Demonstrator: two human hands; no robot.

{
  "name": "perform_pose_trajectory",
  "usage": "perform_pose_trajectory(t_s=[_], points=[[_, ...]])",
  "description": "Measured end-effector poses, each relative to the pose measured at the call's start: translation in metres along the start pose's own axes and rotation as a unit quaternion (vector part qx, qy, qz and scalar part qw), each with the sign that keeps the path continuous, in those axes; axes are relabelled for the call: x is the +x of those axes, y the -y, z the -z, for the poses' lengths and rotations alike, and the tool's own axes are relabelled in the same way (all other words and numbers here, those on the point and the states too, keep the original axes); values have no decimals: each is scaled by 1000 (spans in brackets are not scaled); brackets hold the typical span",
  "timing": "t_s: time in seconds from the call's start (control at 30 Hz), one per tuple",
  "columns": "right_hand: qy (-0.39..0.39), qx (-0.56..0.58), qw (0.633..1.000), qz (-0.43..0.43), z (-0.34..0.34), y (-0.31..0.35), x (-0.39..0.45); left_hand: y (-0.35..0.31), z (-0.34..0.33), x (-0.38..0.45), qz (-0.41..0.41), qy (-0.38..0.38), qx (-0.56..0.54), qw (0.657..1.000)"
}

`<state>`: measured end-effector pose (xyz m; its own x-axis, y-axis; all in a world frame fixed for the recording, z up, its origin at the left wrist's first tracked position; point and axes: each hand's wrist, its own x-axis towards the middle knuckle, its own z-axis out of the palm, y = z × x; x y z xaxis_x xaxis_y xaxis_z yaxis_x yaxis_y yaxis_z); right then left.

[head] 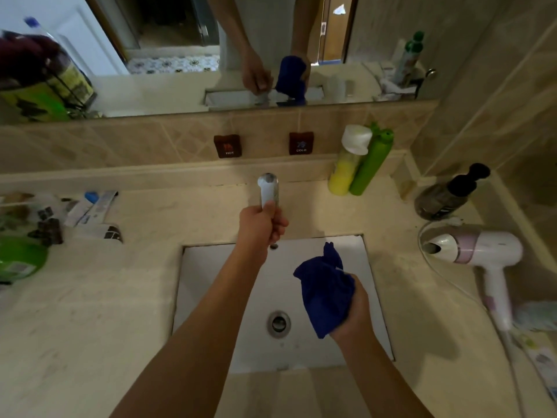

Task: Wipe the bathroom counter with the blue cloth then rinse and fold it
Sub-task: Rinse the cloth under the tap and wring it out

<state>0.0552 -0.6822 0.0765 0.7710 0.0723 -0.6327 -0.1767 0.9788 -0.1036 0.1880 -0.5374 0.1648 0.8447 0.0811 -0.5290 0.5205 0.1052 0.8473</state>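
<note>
A bunched dark blue cloth (pixel 326 291) hangs over the white sink basin (pixel 211 297), gripped from below by my right hand (pixel 355 312). My left hand (pixel 261 227) is curled round the chrome faucet lever (pixel 267 187) at the back of the sink. No water stream is visible. The drain (pixel 279 323) lies in the basin between my forearms. The beige marble counter (pixel 90 312) surrounds the sink.
A yellow bottle (pixel 346 170) and a green bottle (pixel 369 167) stand behind the sink at the right, a dark pump bottle (pixel 446 194) further right. A white-pink hair dryer (pixel 482 251) lies on the right counter. Tubes and packets (pixel 87 212) and a green container (pixel 21 257) crowd the left.
</note>
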Motion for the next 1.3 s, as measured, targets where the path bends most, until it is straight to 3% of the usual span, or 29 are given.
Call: perform_pose_trajectory(t_s=[0.23,0.7,1.03,1.3], points=[[-19,8,1000,-24,5,-2,4,-2,-2,2,19,-10,15,1000],[48,20,999,-18,14,2,15,-7,-13,9,77,-48,-3,996],[-17,-16,1000,-13,10,3,11,-8,-17,14,98,-64,-2,993],[6,-46,999,-6,9,0,14,-8,-19,19,125,-78,-12,989]])
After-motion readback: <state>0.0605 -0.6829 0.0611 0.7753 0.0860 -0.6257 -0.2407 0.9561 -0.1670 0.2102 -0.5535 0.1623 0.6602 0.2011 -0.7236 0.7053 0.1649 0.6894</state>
